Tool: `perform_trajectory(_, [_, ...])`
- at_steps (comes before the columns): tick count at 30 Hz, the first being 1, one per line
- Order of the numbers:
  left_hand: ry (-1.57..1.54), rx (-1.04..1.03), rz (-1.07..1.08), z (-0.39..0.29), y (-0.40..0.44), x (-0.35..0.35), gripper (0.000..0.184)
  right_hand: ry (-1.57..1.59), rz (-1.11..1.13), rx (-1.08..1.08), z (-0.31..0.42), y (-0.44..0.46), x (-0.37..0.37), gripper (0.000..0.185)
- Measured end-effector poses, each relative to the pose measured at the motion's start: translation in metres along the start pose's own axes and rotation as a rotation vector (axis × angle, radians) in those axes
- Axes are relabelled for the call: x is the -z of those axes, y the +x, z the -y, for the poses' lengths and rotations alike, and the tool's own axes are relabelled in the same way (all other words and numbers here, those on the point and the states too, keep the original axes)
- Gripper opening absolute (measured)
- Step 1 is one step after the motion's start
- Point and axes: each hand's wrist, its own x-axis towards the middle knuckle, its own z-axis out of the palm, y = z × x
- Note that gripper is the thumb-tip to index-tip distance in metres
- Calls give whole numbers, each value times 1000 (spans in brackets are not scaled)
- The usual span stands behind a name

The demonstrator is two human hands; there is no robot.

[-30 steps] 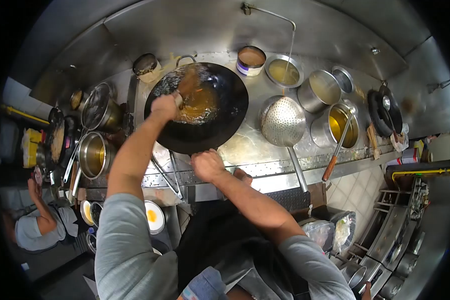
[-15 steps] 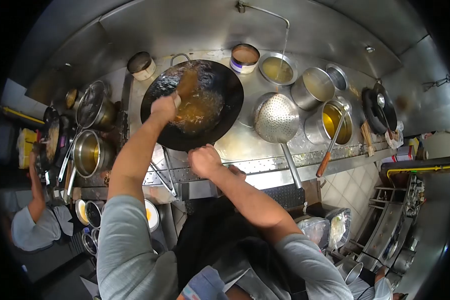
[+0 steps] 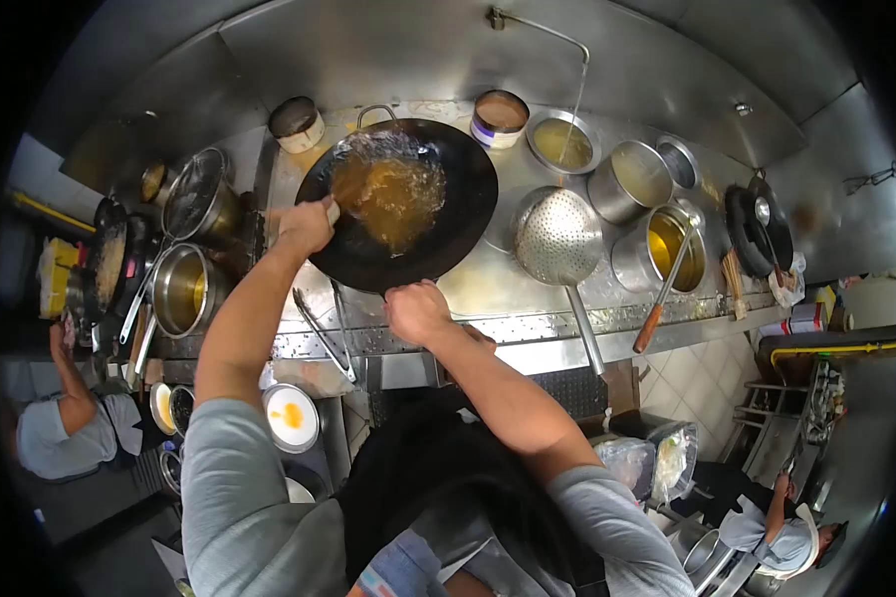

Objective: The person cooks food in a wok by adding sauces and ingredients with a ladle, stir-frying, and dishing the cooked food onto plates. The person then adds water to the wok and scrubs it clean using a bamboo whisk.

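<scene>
A large black wok (image 3: 458, 214) is tilted on the steel range, with brownish, bubbling water (image 3: 398, 214) in it. My left hand (image 3: 307, 225) is closed around the end of a brown wok brush (image 3: 347, 183), at the wok's left side. The brush's bristles dip into the water and are partly blurred. At the near rim, my right hand (image 3: 417, 311) is closed on the wok's handle, which the fingers mostly hide.
A perforated strainer (image 3: 559, 236) and an orange-handled ladle (image 3: 649, 326) lie to the right, by pots and an oil container (image 3: 662, 249). A thin tap (image 3: 586, 60) runs into a bowl (image 3: 564, 142). Tongs (image 3: 325, 336) lie at the front left. Co-workers stand at both sides.
My left hand has swung the brush left, from the wok's middle to its left side. The right hand stays at the near rim. A co-worker at the lower right has come further into view.
</scene>
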Motion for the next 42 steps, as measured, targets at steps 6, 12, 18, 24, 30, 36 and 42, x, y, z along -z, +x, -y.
perform_trajectory(6, [-85,-5,-43,31,18,1,65,24,-18,12,3,-7,4,24])
perform_trajectory(12, [-224,-57,3,-43,29,-16,59,21,-18,13,6,-4,4,24])
perform_trajectory(18, [-172,-67,10,-46,23,-5,59,42,-20,-3,7,-4,1,23])
perform_trajectory(24, [-304,-105,3,-84,40,-13,44,39,-23,1,5,-2,-2,23])
perform_trajectory(30, [-104,-95,-17,-48,51,-16,37,61,-26,-2,0,-2,-1,23])
perform_trajectory(36, [-689,-187,92,-94,31,-18,56,-9,52,-61,4,6,6,24])
perform_trajectory(42, [-602,-281,58,-4,-59,-8,68,-132,-134,32,6,-19,3,19])
